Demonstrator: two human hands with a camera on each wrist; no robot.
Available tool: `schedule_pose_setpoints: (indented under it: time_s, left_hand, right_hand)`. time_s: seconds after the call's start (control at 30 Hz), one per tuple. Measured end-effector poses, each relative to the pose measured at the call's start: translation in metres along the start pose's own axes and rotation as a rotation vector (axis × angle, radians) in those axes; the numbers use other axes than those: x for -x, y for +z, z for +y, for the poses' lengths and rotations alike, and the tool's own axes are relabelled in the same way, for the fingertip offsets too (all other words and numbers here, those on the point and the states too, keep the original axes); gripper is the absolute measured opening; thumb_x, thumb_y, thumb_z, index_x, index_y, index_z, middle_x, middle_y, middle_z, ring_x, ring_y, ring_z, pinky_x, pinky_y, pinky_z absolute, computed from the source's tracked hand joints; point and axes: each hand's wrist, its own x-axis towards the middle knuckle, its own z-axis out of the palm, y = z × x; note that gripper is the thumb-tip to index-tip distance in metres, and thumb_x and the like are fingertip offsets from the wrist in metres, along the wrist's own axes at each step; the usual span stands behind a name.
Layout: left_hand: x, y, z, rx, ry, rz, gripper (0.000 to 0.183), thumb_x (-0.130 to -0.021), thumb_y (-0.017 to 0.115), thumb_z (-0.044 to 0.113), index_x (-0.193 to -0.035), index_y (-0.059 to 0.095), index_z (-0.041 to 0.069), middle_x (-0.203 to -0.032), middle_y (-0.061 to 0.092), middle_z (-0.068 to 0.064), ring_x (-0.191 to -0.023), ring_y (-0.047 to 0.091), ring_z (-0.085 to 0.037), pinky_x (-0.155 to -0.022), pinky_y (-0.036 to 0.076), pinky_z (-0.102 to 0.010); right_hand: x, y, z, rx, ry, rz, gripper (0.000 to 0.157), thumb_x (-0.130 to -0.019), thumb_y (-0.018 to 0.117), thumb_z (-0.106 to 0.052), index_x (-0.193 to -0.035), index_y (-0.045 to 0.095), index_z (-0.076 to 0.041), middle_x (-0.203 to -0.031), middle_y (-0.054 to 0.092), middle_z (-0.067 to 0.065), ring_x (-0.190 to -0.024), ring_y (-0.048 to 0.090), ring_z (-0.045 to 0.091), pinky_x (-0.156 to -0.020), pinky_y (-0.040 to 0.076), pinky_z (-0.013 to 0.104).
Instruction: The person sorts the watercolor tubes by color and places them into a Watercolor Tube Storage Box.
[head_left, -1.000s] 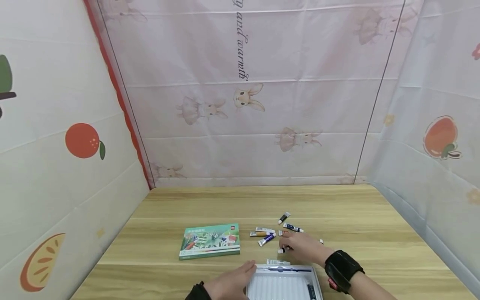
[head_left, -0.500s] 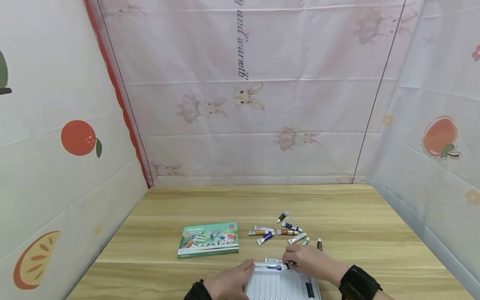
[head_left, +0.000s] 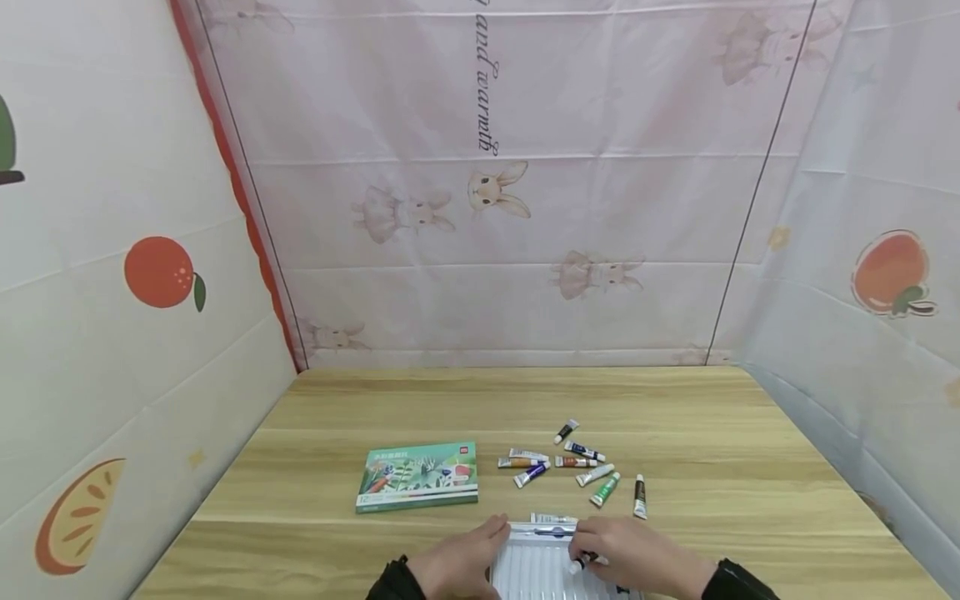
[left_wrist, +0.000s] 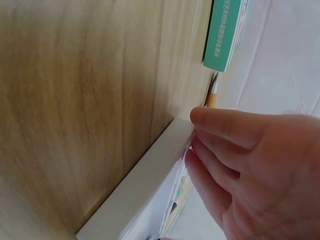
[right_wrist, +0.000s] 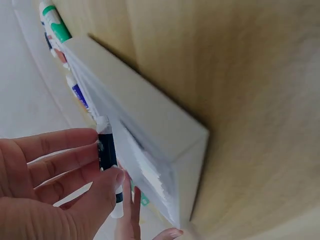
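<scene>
In the head view a white box tray (head_left: 532,568) with a ridged inside lies at the table's near side. My left hand (head_left: 461,560) rests against its far left corner, fingers fairly straight; in the left wrist view the fingertips (left_wrist: 196,116) touch that corner. Over the tray's right part, my right hand (head_left: 637,552) pinches a small dark paint tube (right_wrist: 106,150) with a white cap between thumb and fingers. Another dark paint tube (head_left: 622,590) lies partly hidden at the tray's right side. A slim brush-like item (head_left: 553,531) lies along the tray's far edge.
Several paint tubes lie scattered beyond the tray, among them a green tube (head_left: 605,489), a dark brown one (head_left: 640,497) and a purple one (head_left: 532,475). One pale tube (head_left: 553,518) lies just behind the tray. A green illustrated box (head_left: 417,477) sits to the left.
My right hand has picked up the dark tube from among the scattered tubes and carried it toward me, over the tray. The left hand has stayed at the tray's corner.
</scene>
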Motion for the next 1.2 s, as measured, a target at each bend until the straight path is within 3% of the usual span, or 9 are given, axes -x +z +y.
schedule_pose_setpoints:
  time_s: [0.27,0.47,0.6,0.97,1.2]
  left_hand:
    - [0.000,-0.001,0.000,-0.016,0.005,0.014,0.081,-0.063,0.061,0.045,-0.127,0.029,0.006,-0.132,0.023,-0.005,-0.118,0.020,-0.012,-0.091,0.026,-0.027]
    - [0.000,0.000,-0.001,-0.023,0.009,0.018,0.081,-0.064,0.060,0.045,-0.128,0.028,0.007,-0.132,0.022,-0.005,-0.118,0.020,-0.012,-0.091,0.026,-0.026]
    - [0.000,0.000,0.000,-0.016,0.008,0.015,0.080,-0.064,0.061,0.044,-0.128,0.028,0.007,-0.132,0.022,-0.005,-0.118,0.020,-0.012,-0.091,0.026,-0.026]
    - [0.002,-0.001,0.002,-0.014,0.011,0.011,0.081,-0.064,0.061,0.044,-0.127,0.028,0.005,-0.132,0.022,-0.006,-0.118,0.020,-0.012,-0.091,0.026,-0.027]
    - [0.001,-0.001,0.002,-0.003,-0.002,0.005,0.079,-0.065,0.062,0.041,-0.127,0.028,0.006,-0.132,0.022,-0.005,-0.118,0.021,-0.012,-0.091,0.027,-0.027]
  right_hand:
    - [0.011,0.002,-0.002,-0.047,0.025,-0.032,0.020,-0.074,0.060,-0.013,-0.093,0.055,-0.021,-0.089,0.048,-0.016,-0.073,0.043,-0.005,-0.061,0.039,0.007]
    - [0.018,0.003,0.000,-0.023,0.022,-0.035,0.019,-0.074,0.060,-0.012,-0.090,0.055,-0.022,-0.085,0.046,-0.017,-0.070,0.040,-0.005,-0.056,0.037,0.007]
    - [0.023,0.005,0.002,-0.001,-0.029,-0.025,0.018,-0.074,0.060,-0.012,-0.087,0.057,-0.024,-0.086,0.048,-0.016,-0.074,0.041,-0.005,-0.058,0.037,0.007]
    - [0.035,0.000,0.003,-0.109,-0.058,-0.004,0.018,-0.074,0.059,-0.007,-0.087,0.060,-0.018,-0.093,0.052,-0.008,-0.082,0.047,-0.002,-0.068,0.038,0.008]
    - [0.038,0.001,0.003,-0.078,-0.034,0.012,0.013,-0.076,0.058,-0.015,-0.088,0.061,-0.020,-0.093,0.051,-0.008,-0.083,0.047,-0.001,-0.068,0.037,0.006]
